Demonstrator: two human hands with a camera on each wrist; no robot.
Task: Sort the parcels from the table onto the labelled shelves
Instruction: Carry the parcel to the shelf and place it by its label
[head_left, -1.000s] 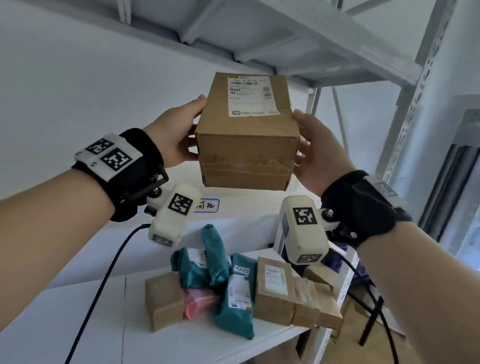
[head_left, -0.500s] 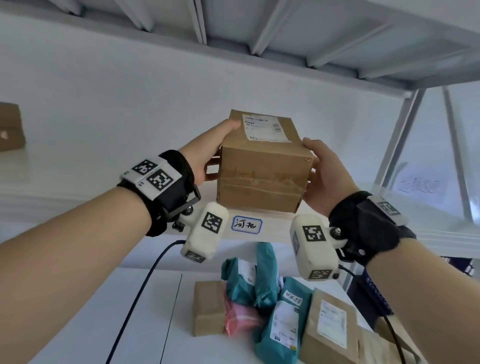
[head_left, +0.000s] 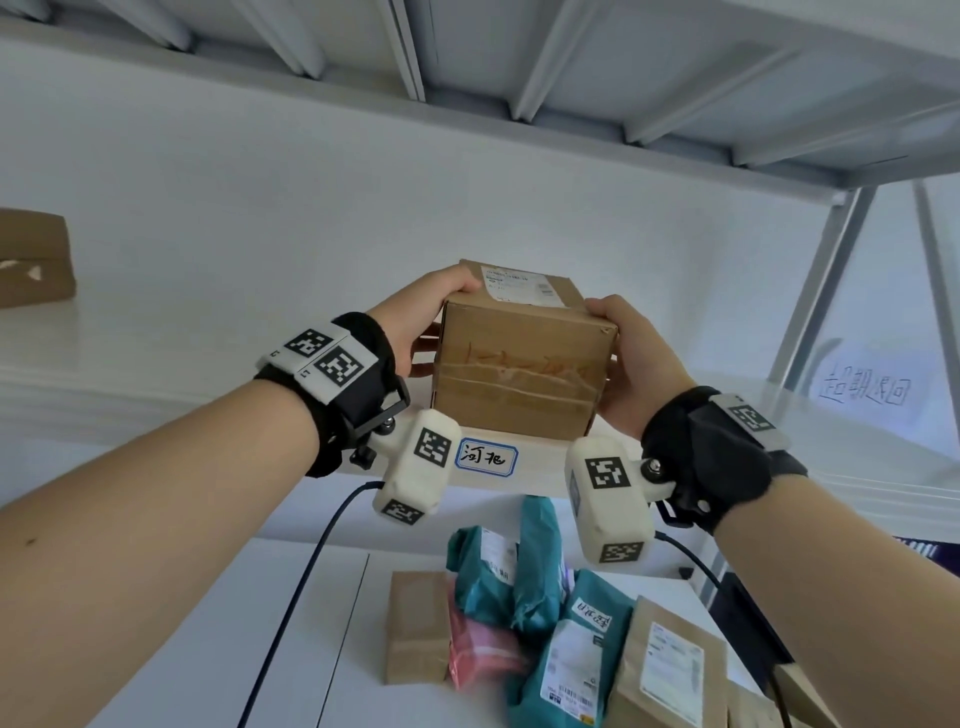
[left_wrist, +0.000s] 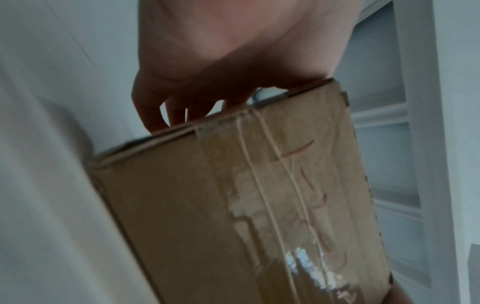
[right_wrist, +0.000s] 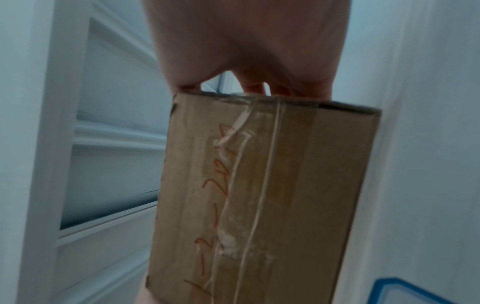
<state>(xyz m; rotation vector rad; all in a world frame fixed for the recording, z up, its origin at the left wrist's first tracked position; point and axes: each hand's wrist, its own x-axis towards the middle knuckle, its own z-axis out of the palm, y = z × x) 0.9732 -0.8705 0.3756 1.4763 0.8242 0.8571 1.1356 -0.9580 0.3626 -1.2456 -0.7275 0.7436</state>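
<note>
A brown cardboard box (head_left: 519, 374) with a white shipping label on top and clear tape with red writing on its near face sits at the front edge of the white shelf (head_left: 156, 364). My left hand (head_left: 426, 322) grips its left side, thumb on the top edge. My right hand (head_left: 634, 358) grips its right side. A blue-bordered handwritten label (head_left: 487, 458) is stuck on the shelf edge right below the box. The wrist views show the box (left_wrist: 233, 205) (right_wrist: 259, 195) close up, with fingers (left_wrist: 153, 111) (right_wrist: 254, 85) curled along its sides.
Below, the white table (head_left: 208, 649) carries several parcels: teal mailers (head_left: 540, 587), a pink bag (head_left: 478, 649) and brown boxes (head_left: 415, 629). Another brown box (head_left: 31, 257) stands on the shelf at far left. A paper sign (head_left: 865, 389) lies on the shelf at right. An upper shelf (head_left: 519, 62) runs overhead.
Both hands have carried the box forward and down, from the air in front of the shelf to the shelf's edge above the handwritten label. My view has tilted upward.
</note>
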